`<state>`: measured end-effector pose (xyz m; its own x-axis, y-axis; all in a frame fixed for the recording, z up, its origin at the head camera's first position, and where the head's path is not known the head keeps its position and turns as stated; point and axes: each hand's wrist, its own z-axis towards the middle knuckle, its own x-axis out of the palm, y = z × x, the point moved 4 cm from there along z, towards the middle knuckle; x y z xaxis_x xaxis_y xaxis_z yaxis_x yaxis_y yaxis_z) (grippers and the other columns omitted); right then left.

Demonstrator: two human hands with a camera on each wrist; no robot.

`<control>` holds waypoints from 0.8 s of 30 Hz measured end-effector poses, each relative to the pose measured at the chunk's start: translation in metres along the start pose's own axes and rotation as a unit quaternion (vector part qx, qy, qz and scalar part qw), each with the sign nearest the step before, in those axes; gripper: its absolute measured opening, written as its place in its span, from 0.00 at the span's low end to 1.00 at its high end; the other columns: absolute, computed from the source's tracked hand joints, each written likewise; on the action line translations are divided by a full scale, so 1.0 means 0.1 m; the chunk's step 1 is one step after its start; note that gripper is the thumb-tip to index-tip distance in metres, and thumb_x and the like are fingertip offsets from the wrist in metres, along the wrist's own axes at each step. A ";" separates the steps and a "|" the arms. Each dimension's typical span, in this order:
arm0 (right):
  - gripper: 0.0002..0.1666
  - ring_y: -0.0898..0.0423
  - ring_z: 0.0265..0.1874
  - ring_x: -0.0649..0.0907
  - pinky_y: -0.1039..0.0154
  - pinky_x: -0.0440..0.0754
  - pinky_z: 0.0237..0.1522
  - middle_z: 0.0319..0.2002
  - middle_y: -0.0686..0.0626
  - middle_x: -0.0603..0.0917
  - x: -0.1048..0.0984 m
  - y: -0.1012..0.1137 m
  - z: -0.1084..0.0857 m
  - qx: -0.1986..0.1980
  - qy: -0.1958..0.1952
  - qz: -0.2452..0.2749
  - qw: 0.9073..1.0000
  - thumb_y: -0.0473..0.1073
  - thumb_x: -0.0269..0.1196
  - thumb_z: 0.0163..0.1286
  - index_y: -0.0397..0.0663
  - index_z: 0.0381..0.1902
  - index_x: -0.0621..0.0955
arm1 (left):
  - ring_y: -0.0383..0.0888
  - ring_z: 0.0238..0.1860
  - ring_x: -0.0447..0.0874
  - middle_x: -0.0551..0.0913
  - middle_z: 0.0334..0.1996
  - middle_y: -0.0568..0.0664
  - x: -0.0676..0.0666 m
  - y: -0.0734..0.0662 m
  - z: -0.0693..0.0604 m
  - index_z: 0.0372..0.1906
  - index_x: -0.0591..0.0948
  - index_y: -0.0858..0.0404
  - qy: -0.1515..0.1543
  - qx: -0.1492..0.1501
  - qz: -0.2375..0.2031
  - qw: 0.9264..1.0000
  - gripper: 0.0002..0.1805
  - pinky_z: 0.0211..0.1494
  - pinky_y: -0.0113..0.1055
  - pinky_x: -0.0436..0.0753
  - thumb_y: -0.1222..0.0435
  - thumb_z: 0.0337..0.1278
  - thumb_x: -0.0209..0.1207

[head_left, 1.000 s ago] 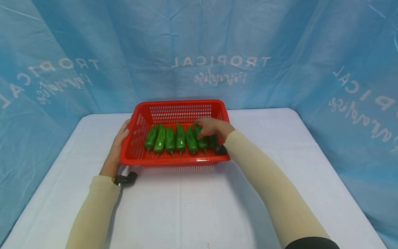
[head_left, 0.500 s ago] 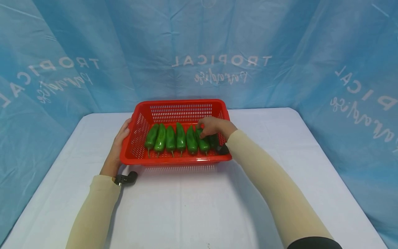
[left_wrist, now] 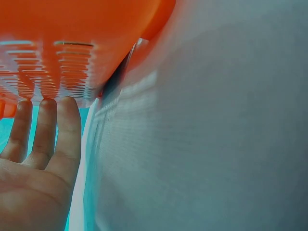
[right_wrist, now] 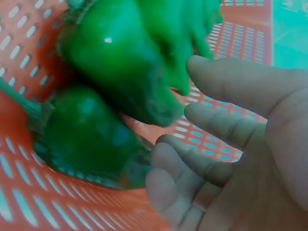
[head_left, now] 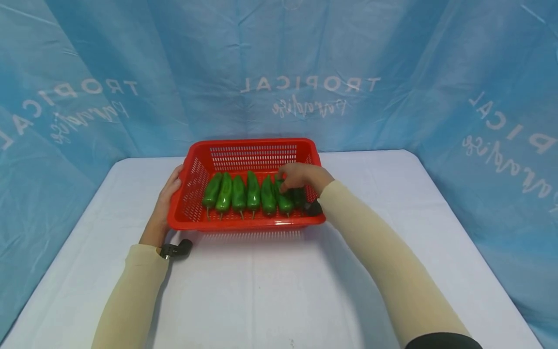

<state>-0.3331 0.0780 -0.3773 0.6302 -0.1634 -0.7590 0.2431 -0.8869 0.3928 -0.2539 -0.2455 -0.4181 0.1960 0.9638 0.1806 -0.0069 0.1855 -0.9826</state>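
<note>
A red slotted plastic basket (head_left: pixel 250 143) holds several green peppers (head_left: pixel 253 194) lying side by side in a row, stems toward me. At the basket's left side is my left hand (head_left: pixel 163 203). In the left wrist view, that hand's straight fingertips (left_wrist: pixel 69 103) touch the slotted wall. My right hand (head_left: pixel 296 175) reaches inside over the pepper (head_left: pixel 285 201) second from the right, partly covering its tip. The right wrist view shows its thumb and fingers (right_wrist: pixel 226 120) loosely bent and spread beside the pepper tips, gripping none. Beneath my wrist lies the rightmost pepper (head_left: pixel 299 198).
The basket stands near the back edge of a white-covered table (head_left: pixel 261 291). A blue printed curtain (head_left: pixel 279 58) surrounds the back and sides. Each wrist carries a black camera (head_left: pixel 178 248).
My right hand has shifted slightly right, and the pepper under it has moved a little right as well. My left hand stays at the basket's side.
</note>
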 end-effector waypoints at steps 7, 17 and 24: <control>0.31 0.49 0.57 0.76 0.50 0.79 0.61 0.61 0.44 0.77 -0.18 0.09 -0.21 -0.069 -0.038 -0.006 0.997 0.48 0.62 0.69 0.49 0.67 0.72 | 0.43 0.69 0.65 0.56 0.75 0.50 -0.03 -0.01 0.00 0.79 0.51 0.43 0.000 -0.001 -0.007 1.000 0.30 0.60 0.31 0.82 0.57 0.77 0.39; 0.30 0.46 0.61 0.78 0.47 0.80 0.61 0.63 0.44 0.78 -0.26 -0.07 -0.78 -0.169 -0.141 0.021 0.975 0.44 0.63 0.69 0.48 0.67 0.72 | 0.43 0.68 0.66 0.57 0.75 0.49 -0.04 0.00 -0.01 0.79 0.51 0.43 -0.002 -0.003 -0.006 1.000 0.30 0.59 0.30 0.82 0.57 0.77 0.39; 0.39 0.44 0.63 0.76 0.44 0.80 0.60 0.69 0.43 0.70 -0.07 -0.35 -1.29 -0.188 -0.220 0.116 0.950 0.41 0.64 0.68 0.50 0.74 0.62 | 0.43 0.69 0.62 0.55 0.76 0.49 -0.01 0.02 0.01 0.79 0.51 0.43 0.001 -0.004 -0.004 1.000 0.30 0.60 0.29 0.82 0.55 0.77 0.40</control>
<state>-0.2513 0.1660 -0.3187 0.3500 -0.5737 -0.7405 0.4344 -0.6010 0.6709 -0.2550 -0.2464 -0.4201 0.1977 0.9619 0.1888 0.0023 0.1922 -0.9814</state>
